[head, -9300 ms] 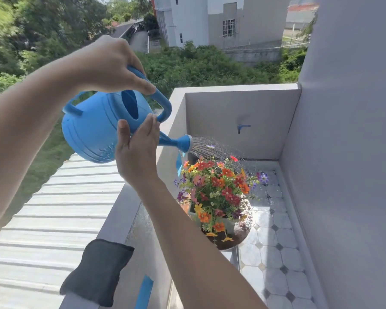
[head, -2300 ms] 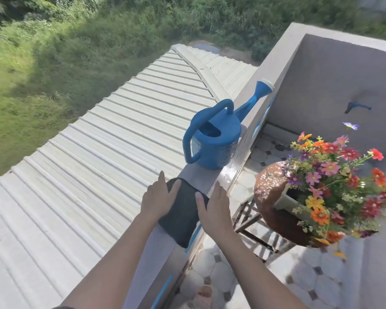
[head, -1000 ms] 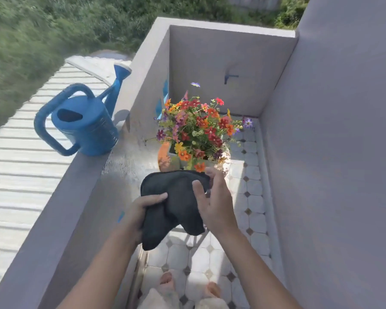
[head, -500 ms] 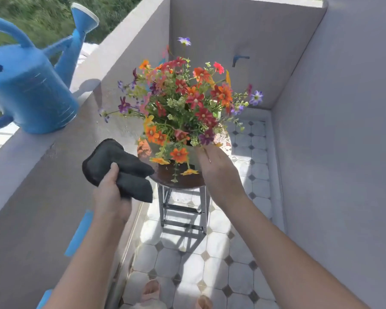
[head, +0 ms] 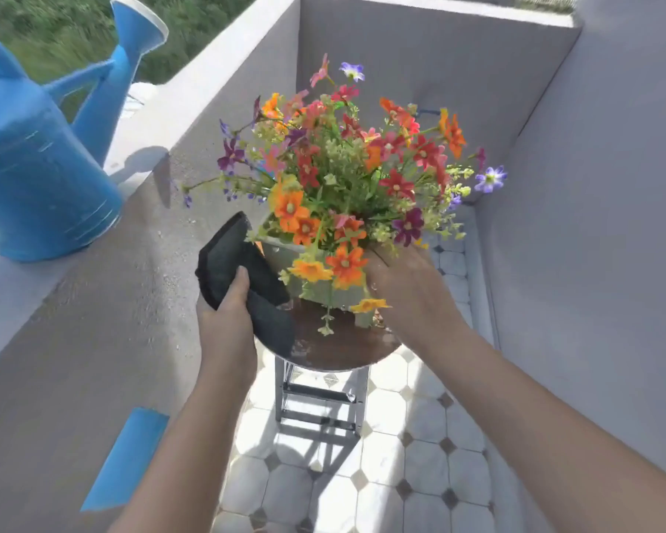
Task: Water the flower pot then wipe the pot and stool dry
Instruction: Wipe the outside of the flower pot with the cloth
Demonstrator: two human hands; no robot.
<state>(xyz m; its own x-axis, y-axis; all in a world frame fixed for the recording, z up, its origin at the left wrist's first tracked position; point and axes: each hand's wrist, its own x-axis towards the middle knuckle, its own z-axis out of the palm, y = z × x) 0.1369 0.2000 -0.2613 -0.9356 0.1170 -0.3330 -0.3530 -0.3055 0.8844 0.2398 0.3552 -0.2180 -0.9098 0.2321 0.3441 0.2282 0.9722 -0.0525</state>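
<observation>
A pale flower pot (head: 285, 259) full of red, orange and purple flowers (head: 347, 167) stands on a round brown stool (head: 343, 348) with wet patches on its top. My left hand (head: 227, 317) is shut on a black cloth (head: 243, 278), which presses against the pot's left side and the stool top. My right hand (head: 408, 286) rests on the pot's right side under the blooms; its fingers are hidden behind the flowers. The blue watering can (head: 35, 167) stands on the parapet ledge at the left.
The grey parapet wall (head: 104, 321) runs close along the left, with a strip of blue tape (head: 127, 459) on it. Grey walls close the far end and right side. The floor (head: 400, 475) is white tile. The stool has metal legs (head: 320, 402).
My left hand has carried the cloth right, from beside the wall onto the pot's side and the stool top. The view has moved closer. My right hand stays on the pot.
</observation>
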